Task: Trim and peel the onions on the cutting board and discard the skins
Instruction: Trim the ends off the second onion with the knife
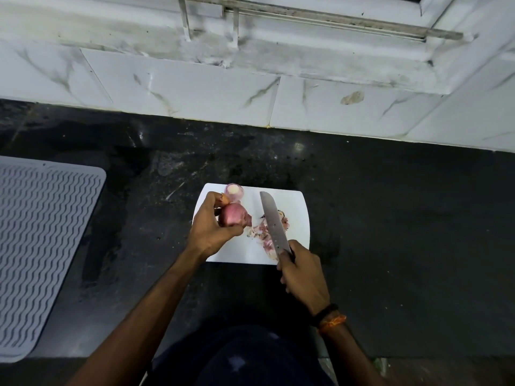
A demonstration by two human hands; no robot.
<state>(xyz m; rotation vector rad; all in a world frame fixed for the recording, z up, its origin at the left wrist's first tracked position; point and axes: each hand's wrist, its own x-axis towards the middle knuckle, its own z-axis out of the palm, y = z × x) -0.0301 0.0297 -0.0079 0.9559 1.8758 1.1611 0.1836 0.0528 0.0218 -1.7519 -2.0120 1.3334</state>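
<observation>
A white cutting board (295, 213) lies on the dark counter. My left hand (210, 224) grips a red onion (232, 215) over the board's left side, thumb under it and fingers curled over its top. A peeled pale onion (235, 190) sits at the board's far left corner. My right hand (302, 271) holds a large knife (274, 221) by its handle, the blade pointing away over a heap of pink onion skins (264, 231) in the board's middle.
A grey ribbed drying mat (41, 246) lies on the counter at the left. A white marble-tiled wall (195, 87) rises behind the black counter (404, 218). My dark clothing fills the bottom edge.
</observation>
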